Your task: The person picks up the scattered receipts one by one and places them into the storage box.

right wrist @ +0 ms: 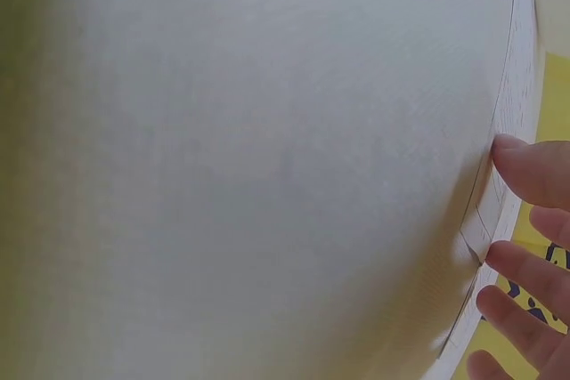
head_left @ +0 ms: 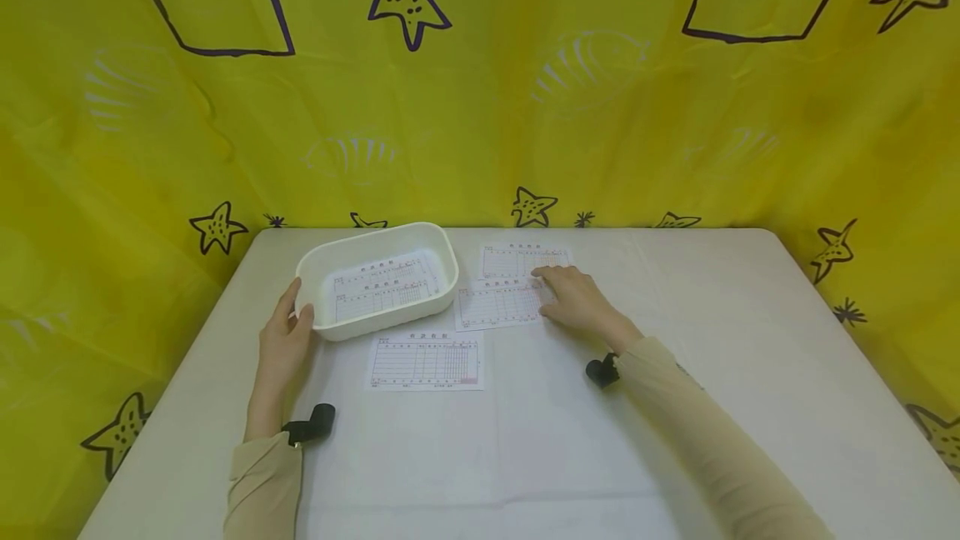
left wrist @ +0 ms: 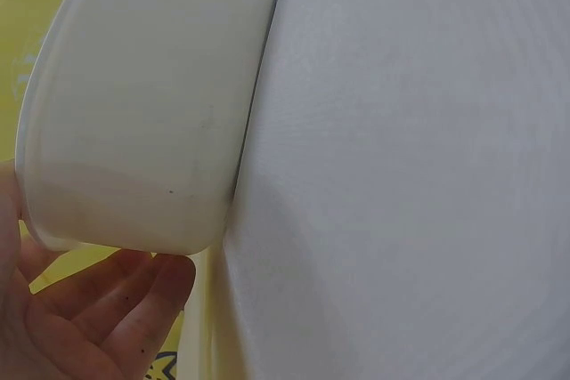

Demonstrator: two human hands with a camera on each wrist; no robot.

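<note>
My left hand (head_left: 283, 348) holds the left end of a white plastic basin (head_left: 390, 323). In the left wrist view, fingertips (left wrist: 174, 278) touch the basin's end wall (left wrist: 134, 131). Two printed paper forms lie inside the basin, an upper form (head_left: 375, 271) partly under a lower form (head_left: 382, 301). Right of the basin, my right hand (head_left: 579, 300) rests its fingertips on two more forms, a far form (head_left: 517, 261) and a nearer form (head_left: 495, 305). The right wrist view shows its thumb and fingers spread along the paper edges. Another form (head_left: 424, 363) lies flat in front of the basin.
A white cloth (head_left: 525, 448) covers the table. Behind it hangs a yellow curtain (head_left: 480, 107) with dark starfish drawings. Each wrist carries a small black camera, one on the left (head_left: 311, 425) and one on the right (head_left: 602, 371).
</note>
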